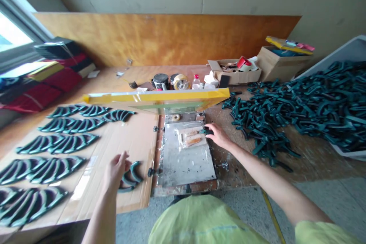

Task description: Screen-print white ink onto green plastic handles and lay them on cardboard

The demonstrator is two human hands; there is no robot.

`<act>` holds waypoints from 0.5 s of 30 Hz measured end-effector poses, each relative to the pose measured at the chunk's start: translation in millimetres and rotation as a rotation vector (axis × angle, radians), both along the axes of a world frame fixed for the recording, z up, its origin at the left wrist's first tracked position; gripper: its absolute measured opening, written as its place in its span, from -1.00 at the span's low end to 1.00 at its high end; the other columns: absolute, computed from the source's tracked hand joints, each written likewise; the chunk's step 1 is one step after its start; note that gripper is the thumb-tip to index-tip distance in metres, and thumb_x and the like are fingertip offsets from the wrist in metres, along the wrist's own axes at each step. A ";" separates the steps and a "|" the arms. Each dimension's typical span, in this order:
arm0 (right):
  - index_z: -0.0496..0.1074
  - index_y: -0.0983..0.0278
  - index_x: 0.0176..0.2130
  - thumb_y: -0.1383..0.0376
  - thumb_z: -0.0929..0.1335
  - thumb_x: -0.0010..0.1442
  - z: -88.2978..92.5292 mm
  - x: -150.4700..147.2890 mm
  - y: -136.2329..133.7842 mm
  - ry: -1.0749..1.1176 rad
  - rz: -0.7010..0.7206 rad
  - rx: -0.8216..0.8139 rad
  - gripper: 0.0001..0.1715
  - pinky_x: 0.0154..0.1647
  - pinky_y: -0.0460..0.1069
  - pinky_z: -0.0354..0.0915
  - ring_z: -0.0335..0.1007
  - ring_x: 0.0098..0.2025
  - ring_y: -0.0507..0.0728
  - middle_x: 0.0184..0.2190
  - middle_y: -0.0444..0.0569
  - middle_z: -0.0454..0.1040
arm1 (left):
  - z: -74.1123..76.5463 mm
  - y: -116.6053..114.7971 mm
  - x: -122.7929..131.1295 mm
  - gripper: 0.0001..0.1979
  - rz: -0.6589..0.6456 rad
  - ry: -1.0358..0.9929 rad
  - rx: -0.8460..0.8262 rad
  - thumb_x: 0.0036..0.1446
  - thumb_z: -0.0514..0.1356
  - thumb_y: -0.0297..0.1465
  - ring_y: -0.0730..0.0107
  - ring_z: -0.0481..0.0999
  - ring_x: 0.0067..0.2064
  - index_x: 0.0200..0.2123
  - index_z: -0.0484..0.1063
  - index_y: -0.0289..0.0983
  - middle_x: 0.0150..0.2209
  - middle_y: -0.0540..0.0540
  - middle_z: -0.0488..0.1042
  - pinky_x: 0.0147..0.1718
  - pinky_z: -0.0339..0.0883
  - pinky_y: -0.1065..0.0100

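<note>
My left hand (pixel 116 169) reaches over a sheet of cardboard (pixel 126 141), fingers curled around a dark green curved plastic part (pixel 130 177) that rests near the cardboard's right edge. My right hand (pixel 216 134) is at the right side of a grey printing plate (pixel 185 160), fingertips pinched on a small green part (pixel 206 131) by the taped jig (pixel 190 137). A yellow-framed screen (pixel 160 97) is raised above the plate's far end.
Rows of green curved parts (pixel 57 145) lie on the cardboard at left. A large heap of the same parts (pixel 300 103) covers the right. Ink cans, tape and a bottle (pixel 174 81) stand behind the screen, cardboard boxes (pixel 237 72) beyond, folded fabrics (pixel 48 76) far left.
</note>
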State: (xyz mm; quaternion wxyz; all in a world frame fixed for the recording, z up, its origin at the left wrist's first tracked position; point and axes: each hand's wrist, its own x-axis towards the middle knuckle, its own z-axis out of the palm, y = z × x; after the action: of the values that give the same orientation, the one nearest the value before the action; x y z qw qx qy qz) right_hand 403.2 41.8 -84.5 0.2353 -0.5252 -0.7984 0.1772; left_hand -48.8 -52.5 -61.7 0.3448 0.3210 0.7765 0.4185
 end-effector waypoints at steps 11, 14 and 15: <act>0.53 0.27 -0.07 0.34 0.32 0.27 -22.7 -96.5 0.5 -0.193 0.295 0.143 -0.74 -0.04 0.05 0.24 0.28 -0.09 0.16 -0.25 0.04 0.49 | 139.2 88.4 99.0 -0.60 -0.158 -0.353 0.733 0.14 0.10 0.01 0.51 0.36 -0.64 -0.37 0.31 -0.24 -0.63 0.05 0.42 -0.59 0.26 0.48; 0.48 0.28 0.01 0.35 0.32 0.26 -13.0 -95.7 -8.8 -0.214 0.261 0.102 -0.67 0.02 0.09 0.24 0.30 -0.03 0.19 -0.17 0.09 0.51 | 131.2 75.4 96.0 -0.60 -0.142 -0.338 0.700 0.17 0.07 -0.02 0.46 0.38 -0.60 -0.39 0.36 -0.25 -0.62 0.02 0.43 -0.57 0.29 0.44; 0.49 0.28 0.00 0.35 0.34 0.24 -7.9 -92.3 -10.0 -0.197 0.232 0.063 -0.68 0.02 0.08 0.26 0.33 -0.03 0.19 -0.18 0.07 0.52 | 125.9 66.2 93.2 -0.59 -0.130 -0.315 0.674 0.16 0.07 -0.01 0.44 0.42 -0.56 -0.38 0.40 -0.25 -0.58 0.00 0.45 -0.54 0.32 0.42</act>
State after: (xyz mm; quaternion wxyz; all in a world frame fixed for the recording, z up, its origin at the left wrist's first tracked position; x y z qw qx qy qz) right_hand 310.9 31.9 -92.4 0.1500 -0.4366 -0.8781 0.1256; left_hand 44.4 13.7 64.2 0.3607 0.3968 0.5105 0.6722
